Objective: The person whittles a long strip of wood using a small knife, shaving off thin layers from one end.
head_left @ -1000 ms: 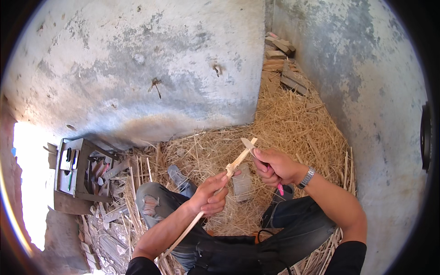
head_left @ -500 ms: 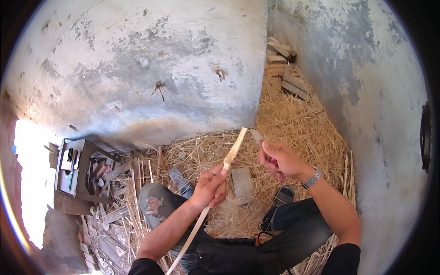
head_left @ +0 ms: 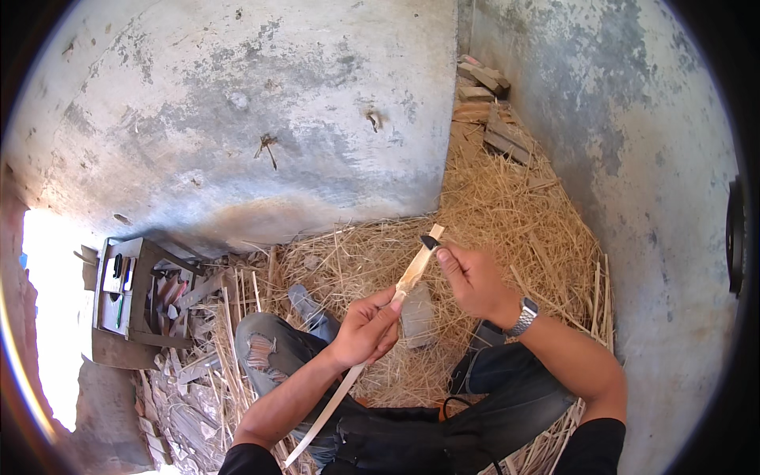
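My left hand (head_left: 368, 326) is closed around a pale strip of split wood or bamboo (head_left: 414, 271). The strip's wider, roughly whittled end points up and away, and its thin tail (head_left: 328, 410) curves down past my left forearm. In my right hand (head_left: 477, 285) is a knife, its short blade (head_left: 430, 241) looking dark and lying across the strip close to the far tip. My right fingers wrap the knife's handle, which is hidden now. A metal-banded watch (head_left: 522, 317) sits on my right wrist.
Straw-like shavings (head_left: 522, 206) cover the floor around my legs. A flat block (head_left: 417, 318) lies between my feet. Left stands a small wooden stand (head_left: 131, 293) with tools on top. Bricks or wood pieces (head_left: 507, 134) are piled in the far corner, between worn walls (head_left: 237, 103).
My right hand has turned and brought the knife blade from beside the strip onto its far end. The strip has tilted slightly to the right in my left hand.
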A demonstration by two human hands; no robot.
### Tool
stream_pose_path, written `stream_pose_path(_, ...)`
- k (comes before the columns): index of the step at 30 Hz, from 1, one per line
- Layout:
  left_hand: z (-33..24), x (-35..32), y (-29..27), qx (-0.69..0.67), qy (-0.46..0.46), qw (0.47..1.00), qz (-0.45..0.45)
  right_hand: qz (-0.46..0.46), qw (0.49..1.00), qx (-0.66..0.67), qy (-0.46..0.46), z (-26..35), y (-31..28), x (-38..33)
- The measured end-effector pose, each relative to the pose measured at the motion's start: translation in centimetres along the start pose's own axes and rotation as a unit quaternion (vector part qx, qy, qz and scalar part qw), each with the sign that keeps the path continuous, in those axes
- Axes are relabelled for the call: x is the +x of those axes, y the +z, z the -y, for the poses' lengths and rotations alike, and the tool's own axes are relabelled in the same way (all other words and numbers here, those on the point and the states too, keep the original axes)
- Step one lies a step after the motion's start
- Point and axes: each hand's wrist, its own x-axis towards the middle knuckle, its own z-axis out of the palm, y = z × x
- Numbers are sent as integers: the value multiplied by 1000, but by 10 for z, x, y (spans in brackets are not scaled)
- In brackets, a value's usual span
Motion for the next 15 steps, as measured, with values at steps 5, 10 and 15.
stream_pose_path(5, -3, -3, -8, -99, -33, 994, 44, 80, 980, 170, 59, -11, 7, -5)
stream_pose_path(10, -1, -7, -18, -189, -105, 974, 63, 219, 878, 378, 197, -9, -6, -1)
stream_pose_path(15, 5, -6, -16, -280, -133, 945, 102, 295, 794, 474, 240, -8, -13, -1)
